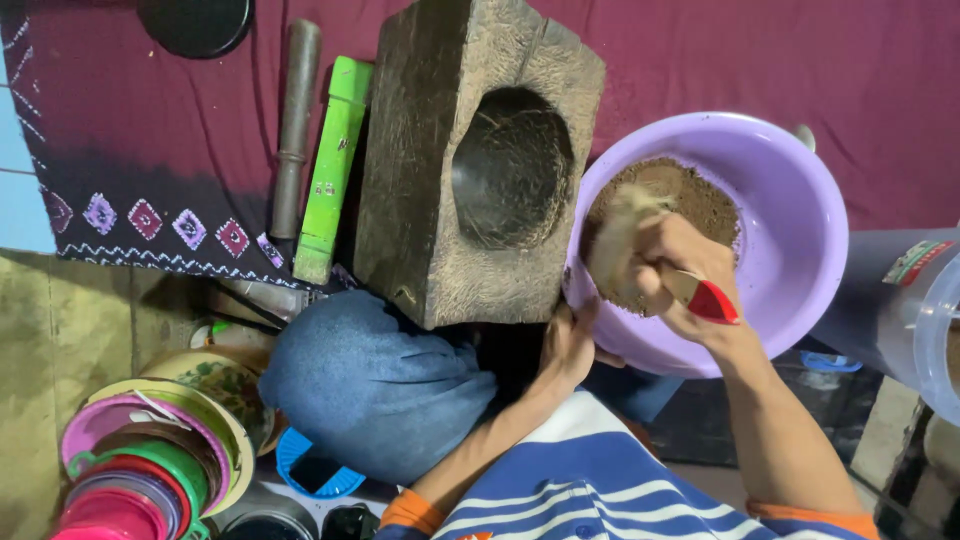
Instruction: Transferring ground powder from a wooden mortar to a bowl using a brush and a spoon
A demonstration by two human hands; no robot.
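Wooden mortar (pixel 470 160): one. Lavender basin (pixel 790 230): one. Red-handled brush (pixel 690 290): one. Green stick (pixel 332 165): one. Wooden pestle (pixel 294 125): one. Hands: two, left hand (pixel 568 345), right hand (pixel 690 275).

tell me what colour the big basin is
Light purple basin, seen in the head view.

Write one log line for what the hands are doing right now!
left hand: steadying purple basin rim | right hand: brush sweeping brown powder | wooden mortar: beside basin
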